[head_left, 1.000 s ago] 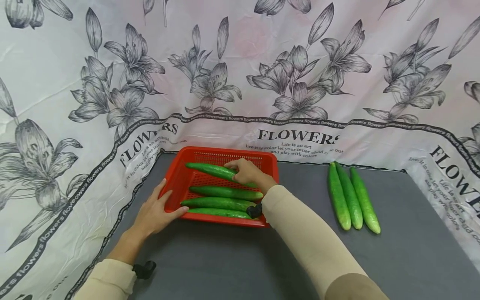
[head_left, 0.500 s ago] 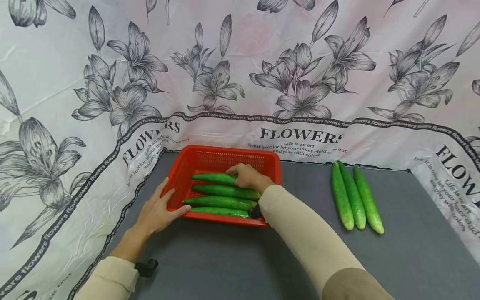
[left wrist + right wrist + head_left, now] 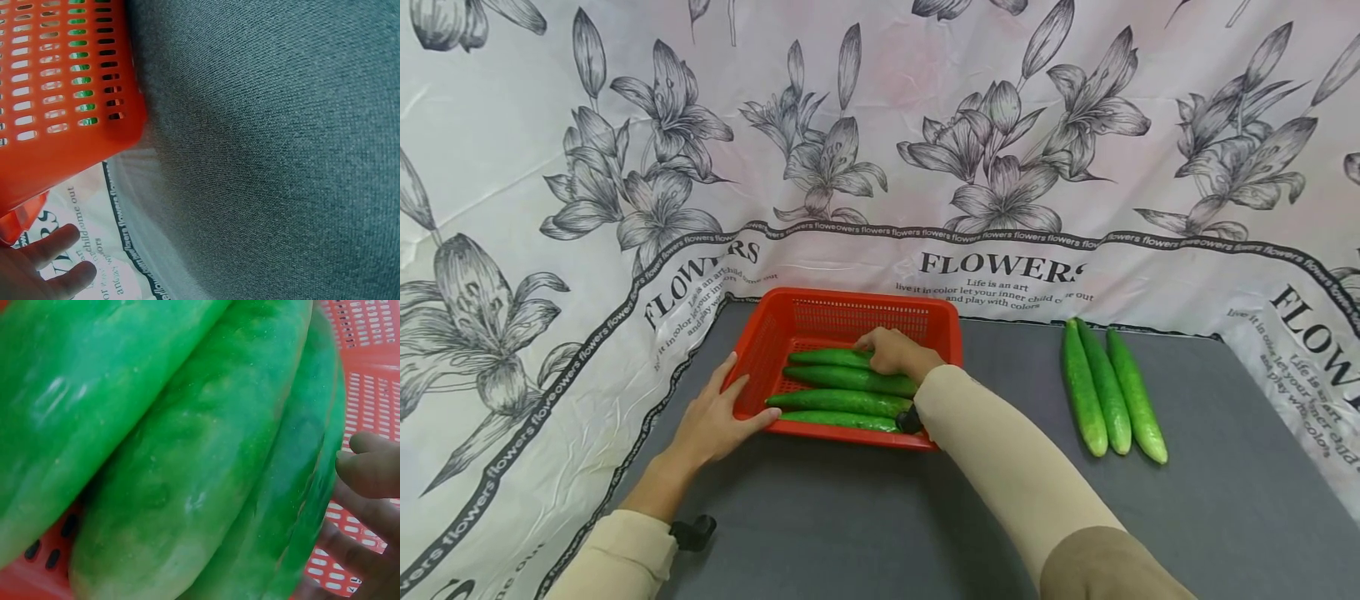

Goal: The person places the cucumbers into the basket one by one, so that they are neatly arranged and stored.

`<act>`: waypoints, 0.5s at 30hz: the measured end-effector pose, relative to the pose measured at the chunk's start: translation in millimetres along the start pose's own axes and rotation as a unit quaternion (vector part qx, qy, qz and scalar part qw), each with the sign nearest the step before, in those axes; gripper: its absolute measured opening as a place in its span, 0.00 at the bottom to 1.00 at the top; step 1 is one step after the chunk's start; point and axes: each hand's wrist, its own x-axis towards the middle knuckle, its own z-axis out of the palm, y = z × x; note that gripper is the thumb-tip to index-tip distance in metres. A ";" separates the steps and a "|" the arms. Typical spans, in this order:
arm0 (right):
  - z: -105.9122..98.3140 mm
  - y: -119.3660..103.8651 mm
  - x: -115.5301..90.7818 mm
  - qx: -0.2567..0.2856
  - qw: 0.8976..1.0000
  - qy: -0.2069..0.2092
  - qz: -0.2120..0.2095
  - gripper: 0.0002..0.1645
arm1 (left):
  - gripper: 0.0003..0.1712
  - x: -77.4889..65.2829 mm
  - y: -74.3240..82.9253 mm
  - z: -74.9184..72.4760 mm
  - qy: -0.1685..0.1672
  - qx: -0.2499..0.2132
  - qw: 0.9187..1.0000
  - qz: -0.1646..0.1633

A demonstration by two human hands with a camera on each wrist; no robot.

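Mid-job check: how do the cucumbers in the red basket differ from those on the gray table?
Four basket cucumbers are visible, against three table cucumbers. In the head view, the basket cucumbers lie roughly side to side; the table cucumbers run near to far. The right hand is at the farthest basket cucumber, while no hand touches the table cucumbers. Both groups are long and green.

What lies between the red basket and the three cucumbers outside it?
In the head view, gray tabletop, partly hidden by the right sleeve.
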 end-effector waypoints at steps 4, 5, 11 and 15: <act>-0.2 -0.7 0.5 0.002 1.000 -0.001 -0.005 0.29 | 0.50 0.7 0.3 -0.2 0.000 0.000 1.000 0.001; -0.5 -0.9 0.5 0.004 1.000 -0.001 -0.004 0.29 | 0.50 0.9 0.5 -0.4 0.000 -0.001 1.000 0.000; -9.3 -3.5 -4.2 0.029 1.000 0.002 -0.002 0.27 | 0.51 1.4 1.1 -1.0 -0.006 -0.003 1.000 -0.006; -21.2 -7.2 -11.6 0.050 0.999 0.006 -0.020 0.26 | 0.51 1.5 0.5 -0.8 -0.005 -0.002 1.000 -0.005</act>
